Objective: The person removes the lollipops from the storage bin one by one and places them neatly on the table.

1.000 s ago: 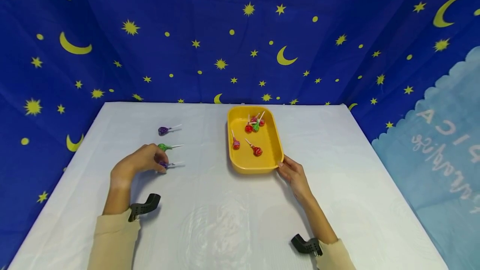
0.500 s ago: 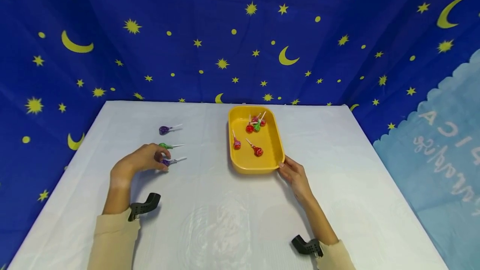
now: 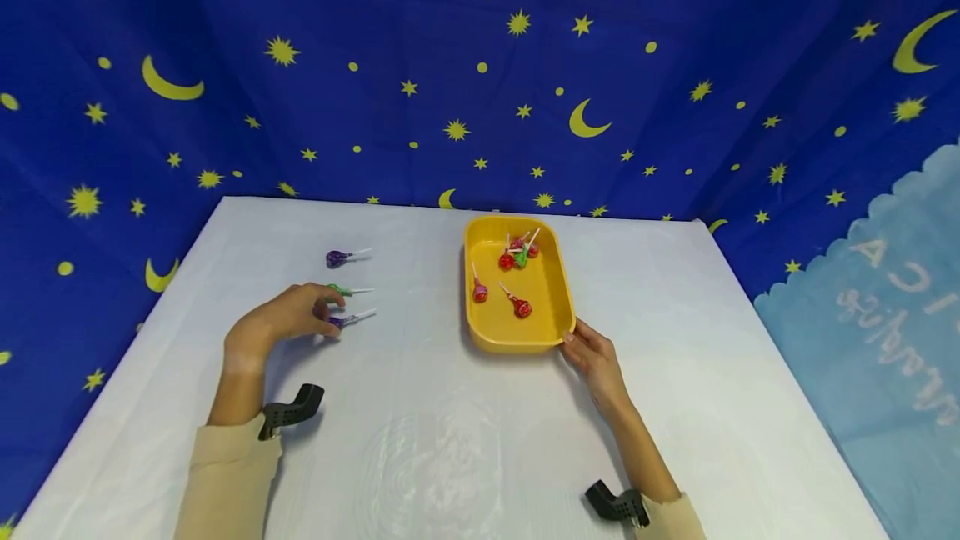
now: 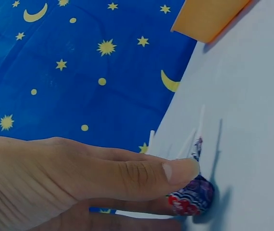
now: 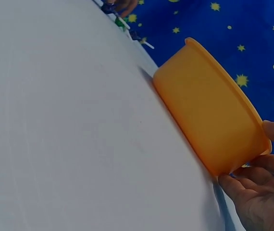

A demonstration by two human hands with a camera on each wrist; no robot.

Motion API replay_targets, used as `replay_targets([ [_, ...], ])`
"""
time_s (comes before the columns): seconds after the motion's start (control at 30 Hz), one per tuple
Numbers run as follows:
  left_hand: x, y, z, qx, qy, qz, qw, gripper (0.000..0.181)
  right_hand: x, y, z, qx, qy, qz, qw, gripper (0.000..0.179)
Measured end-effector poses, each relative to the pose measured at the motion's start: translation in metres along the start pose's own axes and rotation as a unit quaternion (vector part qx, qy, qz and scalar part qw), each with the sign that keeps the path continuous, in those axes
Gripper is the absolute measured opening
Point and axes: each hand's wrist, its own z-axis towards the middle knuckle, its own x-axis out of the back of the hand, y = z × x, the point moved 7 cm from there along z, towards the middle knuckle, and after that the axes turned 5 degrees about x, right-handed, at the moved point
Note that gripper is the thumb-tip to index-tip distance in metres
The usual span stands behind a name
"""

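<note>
From my head, one camera looks forward and down over the bench (image 3: 420,407), far enough back to show my left hand (image 3: 288,315), my right hand (image 3: 595,363) and the starry backdrop (image 3: 360,36). The left wrist view looks close along that hand, the yellow tray (image 4: 209,17) cut off at upper right. The right wrist view, tilted, faces the tray's outer side from near; all three views share tray and backdrop

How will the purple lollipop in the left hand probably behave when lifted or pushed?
Pushed, the purple lollipop may roll in a curve, being round at one end with a thin stick. It looks light, being small beside the left hand. The stick, standing straight out, seems stiff.
</note>
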Motion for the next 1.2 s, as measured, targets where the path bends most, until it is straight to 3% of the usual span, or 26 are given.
replay_targets([
  [0.23, 0.015, 0.022, -0.002, -0.004, 0.022, 0.028, 0.9994, 0.054, 0.010, 0.004, -0.006, -0.001, 0.020, -0.002, 0.9998, 0.052],
  [0.43, 0.015, 0.060, -0.005, -0.051, 0.073, 0.052, 0.9947, 0.047, 0.016, 0.002, -0.013, -0.005, 0.021, -0.015, 0.9996, 0.052],
  [0.57, 0.007, 0.094, 0.001, -0.085, 0.105, 0.061, 0.9889, 0.044, 0.018, -0.005, -0.010, -0.012, 0.021, -0.037, 0.9990, 0.050],
  [0.73, -0.011, 0.129, 0.016, -0.111, 0.116, 0.069, 0.9846, 0.040, 0.017, -0.016, 0.003, -0.030, 0.015, -0.086, 0.9958, 0.049],
  [0.93, -0.039, 0.159, 0.031, -0.168, 0.122, 0.099, 0.9731, 0.034, 0.011, -0.022, 0.013, -0.045, -0.046, -0.128, 0.9897, 0.052],
  [1.07, -0.049, 0.173, 0.040, -0.212, 0.128, 0.061, 0.9668, 0.028, 0.009, -0.024, 0.017, -0.036, -0.067, -0.124, 0.9894, 0.049],
  [1.2, -0.049, 0.183, 0.050, -0.238, 0.132, 0.013, 0.9621, 0.025, 0.008, -0.023, 0.021, -0.040, -0.091, -0.108, 0.9891, 0.048],
])
